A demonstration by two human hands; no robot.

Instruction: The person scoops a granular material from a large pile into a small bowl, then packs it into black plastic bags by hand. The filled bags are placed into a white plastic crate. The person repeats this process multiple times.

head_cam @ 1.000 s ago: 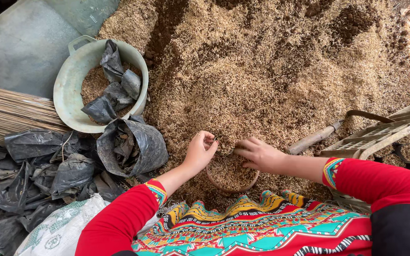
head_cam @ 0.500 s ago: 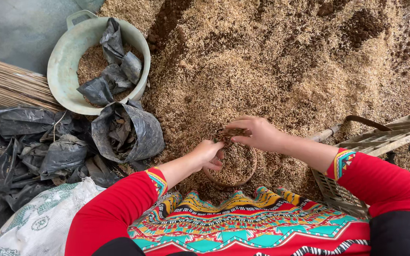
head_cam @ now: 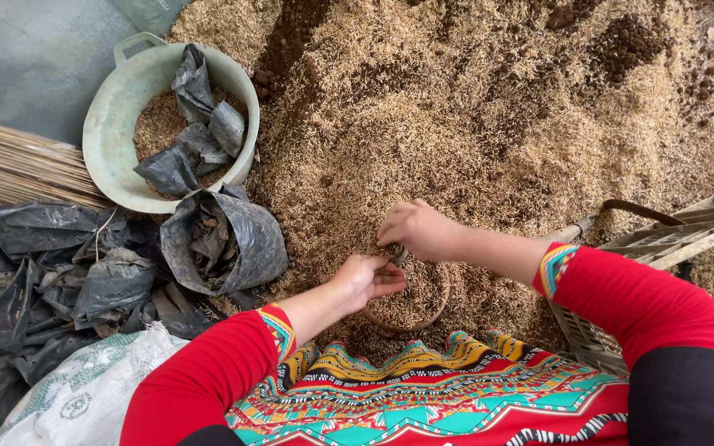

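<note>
Husks [head_cam: 473, 124] lay in one big brown heap across the ground, far and right of me. My two hands met over one small round bag [head_cam: 411, 301] close to my lap. It was full of husks up to the rim. My left hand [head_cam: 367, 279] touched its left edge, fingers curled together. My right hand [head_cam: 419, 230] was over its far edge, fingers bunched tight, but I could not tell what they pinched. One pale green tub [head_cam: 109, 140] sat far on the left, with husks and a few crumpled black bags [head_cam: 196, 136] inside. One open black bag [head_cam: 221, 239] lay just near it. Many more black bags [head_cam: 51, 272] were piled at the left. One white sack [head_cam: 84, 392] lay near me. One grey crate [head_cam: 663, 244] stood on the right.
</note>
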